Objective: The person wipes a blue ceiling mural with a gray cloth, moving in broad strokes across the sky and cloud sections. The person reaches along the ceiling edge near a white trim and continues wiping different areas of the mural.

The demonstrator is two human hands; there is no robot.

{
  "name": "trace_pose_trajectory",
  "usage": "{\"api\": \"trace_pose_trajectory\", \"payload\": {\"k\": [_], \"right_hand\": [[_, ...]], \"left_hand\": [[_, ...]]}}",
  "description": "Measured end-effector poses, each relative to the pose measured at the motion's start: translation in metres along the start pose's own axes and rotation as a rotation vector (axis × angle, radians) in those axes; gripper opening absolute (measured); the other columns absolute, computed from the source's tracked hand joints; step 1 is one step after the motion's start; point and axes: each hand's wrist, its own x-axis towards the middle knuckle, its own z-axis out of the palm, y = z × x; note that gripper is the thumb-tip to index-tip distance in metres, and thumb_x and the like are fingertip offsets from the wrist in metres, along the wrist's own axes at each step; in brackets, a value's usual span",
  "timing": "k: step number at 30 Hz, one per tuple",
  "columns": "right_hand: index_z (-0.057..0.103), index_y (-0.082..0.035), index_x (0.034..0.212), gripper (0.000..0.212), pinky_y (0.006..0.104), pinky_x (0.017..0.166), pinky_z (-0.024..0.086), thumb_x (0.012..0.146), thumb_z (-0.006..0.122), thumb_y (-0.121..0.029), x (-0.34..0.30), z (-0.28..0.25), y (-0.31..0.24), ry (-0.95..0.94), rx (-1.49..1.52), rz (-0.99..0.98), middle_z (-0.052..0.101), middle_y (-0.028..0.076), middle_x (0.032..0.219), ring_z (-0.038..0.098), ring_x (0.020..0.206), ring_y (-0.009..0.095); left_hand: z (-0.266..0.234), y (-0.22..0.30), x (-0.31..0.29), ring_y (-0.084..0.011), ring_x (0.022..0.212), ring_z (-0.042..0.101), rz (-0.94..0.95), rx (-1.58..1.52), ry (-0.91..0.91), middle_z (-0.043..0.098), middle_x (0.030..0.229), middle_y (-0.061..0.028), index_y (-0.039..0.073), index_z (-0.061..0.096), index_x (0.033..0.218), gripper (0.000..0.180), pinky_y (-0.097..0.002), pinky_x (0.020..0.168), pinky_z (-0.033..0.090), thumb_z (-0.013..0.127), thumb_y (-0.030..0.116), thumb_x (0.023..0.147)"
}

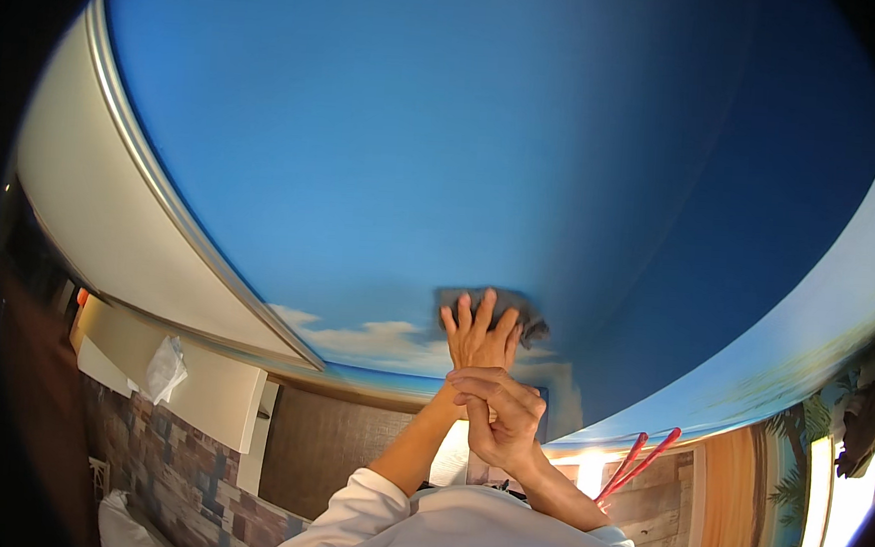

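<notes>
My left hand [479, 338] presses a dark grey cloth [532, 329] against a large blue surface [404, 171] printed like a sky. Its fingers are spread over the cloth and hold it there. Nearer to me, my right hand [504, 418] is closed, its bent fingers lying across my left wrist. What is between those fingers, if anything, is hidden. White printed clouds [378, 338] run along the lower part of the blue surface, left of the cloth.
A pale panel [152, 196] with a metallic trim borders the blue surface on the left. A crumpled white bag [166, 369] is at lower left, near patchwork-patterned tiling [186, 459]. Red handles [638, 466] stick up right of my right forearm. Bright light enters at far right.
</notes>
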Motion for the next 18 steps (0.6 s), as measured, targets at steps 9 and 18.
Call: {"api": "trace_pose_trajectory", "payload": {"k": [9,18], "right_hand": [[0.071,0.005,0.097,0.025,0.0282,0.060,0.059,0.079,0.058,0.019,0.002,0.017,0.011,-0.024,0.016,0.054,0.076,0.017,0.098,0.073,0.068,0.019],[0.073,0.005,0.099,0.025,0.0278,0.060,0.058,0.085,0.057,0.017,0.013,0.012,0.038,0.040,-0.045,0.180,0.075,0.018,0.098,0.074,0.068,0.019]], "left_hand": [[-0.056,-0.046,0.127,-0.0580,0.148,0.024,0.026,0.071,0.421,0.042,0.159,-0.0237,0.018,0.071,0.115,0.039,-0.0732,0.116,0.006,0.051,0.049,0.103],[0.008,-0.094,-0.055,-0.0547,0.151,0.019,-0.042,0.074,0.148,0.039,0.159,-0.0224,0.017,0.068,0.106,0.024,-0.0739,0.115,0.012,0.068,0.037,0.093]]}}
